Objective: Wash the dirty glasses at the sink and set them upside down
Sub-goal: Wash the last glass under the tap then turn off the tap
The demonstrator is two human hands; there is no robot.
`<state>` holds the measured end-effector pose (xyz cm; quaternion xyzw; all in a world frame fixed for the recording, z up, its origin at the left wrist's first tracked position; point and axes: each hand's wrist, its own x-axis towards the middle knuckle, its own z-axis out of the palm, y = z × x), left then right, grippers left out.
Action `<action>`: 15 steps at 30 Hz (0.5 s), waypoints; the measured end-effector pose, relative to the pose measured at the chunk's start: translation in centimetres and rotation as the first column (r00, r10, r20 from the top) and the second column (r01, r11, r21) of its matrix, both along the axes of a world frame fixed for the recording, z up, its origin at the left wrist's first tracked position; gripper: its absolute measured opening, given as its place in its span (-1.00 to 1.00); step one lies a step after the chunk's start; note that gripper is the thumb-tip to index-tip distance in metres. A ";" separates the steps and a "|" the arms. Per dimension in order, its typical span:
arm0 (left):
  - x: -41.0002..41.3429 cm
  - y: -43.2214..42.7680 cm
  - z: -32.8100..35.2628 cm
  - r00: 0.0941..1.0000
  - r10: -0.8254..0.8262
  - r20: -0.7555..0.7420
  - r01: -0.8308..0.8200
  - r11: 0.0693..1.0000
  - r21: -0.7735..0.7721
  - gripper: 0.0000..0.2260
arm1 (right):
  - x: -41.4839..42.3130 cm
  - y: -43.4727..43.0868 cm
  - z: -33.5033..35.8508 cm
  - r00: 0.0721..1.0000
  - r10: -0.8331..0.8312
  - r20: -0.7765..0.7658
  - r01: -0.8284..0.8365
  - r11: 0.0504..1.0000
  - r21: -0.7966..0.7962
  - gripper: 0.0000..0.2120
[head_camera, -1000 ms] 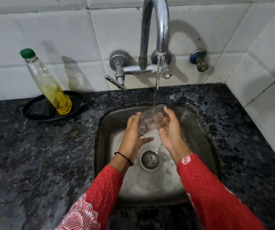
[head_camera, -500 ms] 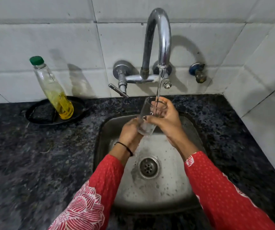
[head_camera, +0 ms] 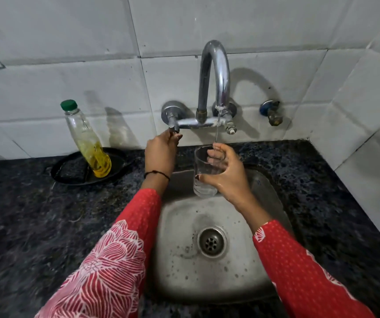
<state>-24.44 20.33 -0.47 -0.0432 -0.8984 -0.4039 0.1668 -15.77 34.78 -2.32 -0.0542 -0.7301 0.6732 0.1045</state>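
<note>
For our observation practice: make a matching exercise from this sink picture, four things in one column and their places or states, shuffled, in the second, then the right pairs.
Things:
1. glass
2. left hand
3. bottle
4. drain

Places or states:
A. at the tap lever
B. leaning in a black dish on the counter
C. held upright by the right hand under the water stream
D. in the floor of the sink

Pairs: 1-C, 2-A, 3-B, 4-D
</note>
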 end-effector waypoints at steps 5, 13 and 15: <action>1.4 -0.5 2.0 0.994 -0.012 -0.106 0.029 0.986 0.165 -0.80 | 1.0 -0.3 0.3 1.000 -0.010 0.026 0.010 1.000 -0.001 -0.23; 8.6 -0.3 -6.6 0.921 -0.186 0.343 -0.021 0.854 0.520 -0.83 | 5.7 -1.1 0.1 0.945 0.133 0.299 -0.063 0.970 -0.234 -0.67; 11.4 0.3 -8.8 0.863 -0.270 0.426 0.025 0.867 0.497 -0.82 | 7.1 -1.6 -0.5 0.849 0.255 0.463 -0.076 0.926 -0.371 -0.78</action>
